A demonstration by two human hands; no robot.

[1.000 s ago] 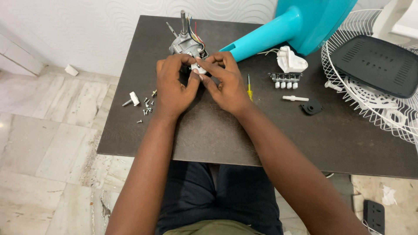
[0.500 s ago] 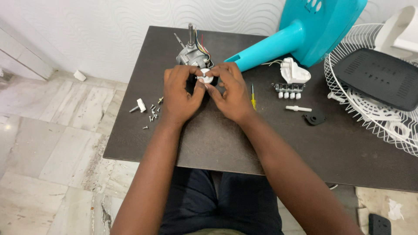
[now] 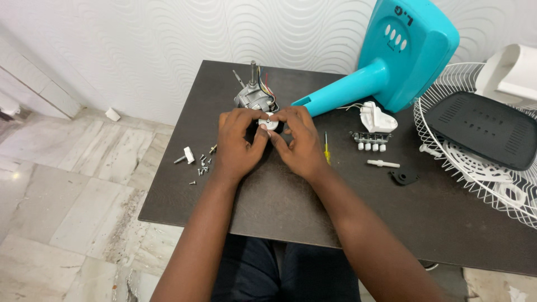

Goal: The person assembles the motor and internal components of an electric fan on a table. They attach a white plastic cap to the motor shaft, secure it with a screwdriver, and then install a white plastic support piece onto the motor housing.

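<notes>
Dark brown worktop (image 3: 279, 196), rectangular, set against a white wave-patterned wall, marble floor to its left.

Left hand (image 3: 238, 146): fingers curled, thumb and fingertips pinched on a small white round part (image 3: 267, 123). Right hand (image 3: 302, 142): likewise curled, its fingertips closed on the same part from the other side. Both hands meet over the worktop's middle, toward the far edge, and hold the part between them.

Small white round part: mostly covered by the fingers; it sits just in front of the grey fan motor (image 3: 254, 98), whether touching it cannot be told.

Grey fan motor: stands near the far edge, shaft pointing up, coloured wires at its right side.

Turquoise fan base (image 3: 391, 59): lies tilted at the far right, its neck reaching toward the motor.

Yellow-handled screwdriver (image 3: 326, 150): flat on the worktop, just beside the right hand.

White plastic housing (image 3: 377, 118): right of the screwdriver, below the turquoise neck, thin wires leading from it.

Push-button switch block (image 3: 369, 138): grey with white keys, just in front of the housing.

White plastic pin (image 3: 383, 164) and black plastic piece (image 3: 404, 177): near each other, in front of the switch block.

Loose screws (image 3: 200, 166) and a small white part with a pin (image 3: 185, 156): clustered at the left edge.

White wire fan guard (image 3: 481, 156): overhangs the right edge, with a black slotted panel (image 3: 484, 114) lying on it.
</notes>
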